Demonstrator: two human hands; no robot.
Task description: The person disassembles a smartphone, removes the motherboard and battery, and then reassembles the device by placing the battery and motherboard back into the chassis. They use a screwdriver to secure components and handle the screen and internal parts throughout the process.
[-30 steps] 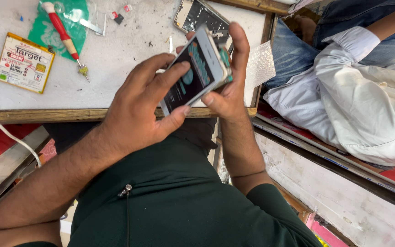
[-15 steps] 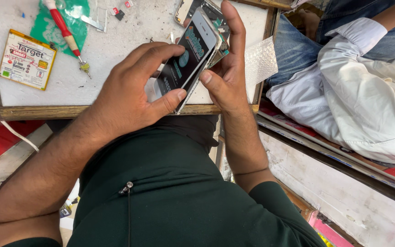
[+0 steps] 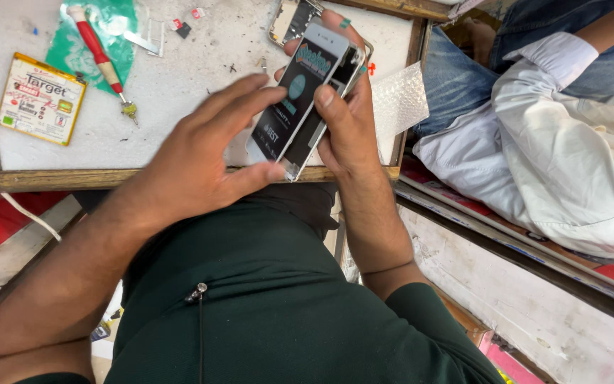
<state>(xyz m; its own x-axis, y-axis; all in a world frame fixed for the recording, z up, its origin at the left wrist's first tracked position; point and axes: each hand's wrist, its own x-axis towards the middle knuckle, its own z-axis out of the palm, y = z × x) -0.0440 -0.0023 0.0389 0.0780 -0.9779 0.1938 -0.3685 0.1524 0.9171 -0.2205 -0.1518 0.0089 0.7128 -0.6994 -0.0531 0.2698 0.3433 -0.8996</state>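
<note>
A white smartphone [image 3: 300,96] with a dark screen cover is held tilted above the front edge of a small white worktable [image 3: 179,78]. My right hand [image 3: 353,131] grips its right side, thumb on the edge. My left hand [image 3: 193,160] clasps the phone's lower left corner with the thumb, its fingers spread over the left side. The screen panel looks slightly lifted from the phone body.
On the table lie a red-handled screwdriver [image 3: 101,57] on green plastic [image 3: 97,35], a yellow printed card [image 3: 40,99], an opened phone body [image 3: 294,18] and bubble wrap [image 3: 399,96]. Another person in jeans and a white shirt [image 3: 563,142] sits at the right.
The phone has turned more upright and risen toward the table's far side. My left hand has slid down from covering the screen to the phone's lower left corner.
</note>
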